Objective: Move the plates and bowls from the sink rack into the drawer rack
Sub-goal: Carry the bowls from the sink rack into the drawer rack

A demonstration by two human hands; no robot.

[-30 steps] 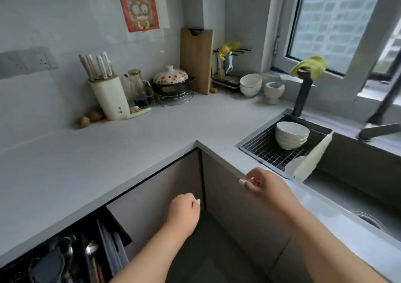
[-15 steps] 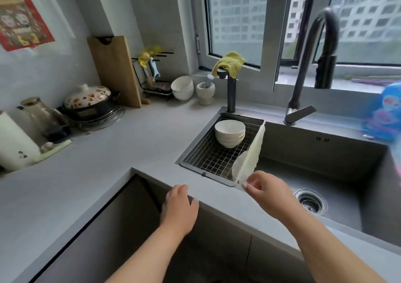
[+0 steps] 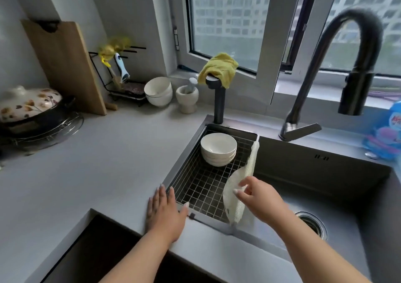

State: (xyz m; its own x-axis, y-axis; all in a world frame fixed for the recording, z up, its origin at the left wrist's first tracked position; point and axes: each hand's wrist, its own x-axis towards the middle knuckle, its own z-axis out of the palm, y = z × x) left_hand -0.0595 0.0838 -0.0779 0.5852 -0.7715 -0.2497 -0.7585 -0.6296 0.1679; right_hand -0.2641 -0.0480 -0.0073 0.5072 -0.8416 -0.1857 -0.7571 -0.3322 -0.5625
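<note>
A stack of white bowls (image 3: 218, 150) stands at the far end of the wire sink rack (image 3: 195, 187), which sits in the left part of the dark sink (image 3: 325, 185). No plates show in the rack. My left hand (image 3: 166, 213) lies flat and empty on the counter at the rack's near left corner. My right hand (image 3: 258, 198) hovers at the rack's right edge with its fingers apart, the fingertips touching a white mesh cloth (image 3: 233, 209) draped over that edge. The drawer rack is out of view.
A tall black faucet (image 3: 358, 44) arches over the sink. A yellow rag (image 3: 219, 68) hangs on a black post behind the rack. More white bowls (image 3: 158, 90), a mortar (image 3: 187, 96), a cutting board (image 3: 63, 65) and a lidded pot (image 3: 30, 105) line the back counter.
My view has swung right and closer to the sink. My left hand rose from the cabinet front onto the counter. My right hand moved up along the cloth.
</note>
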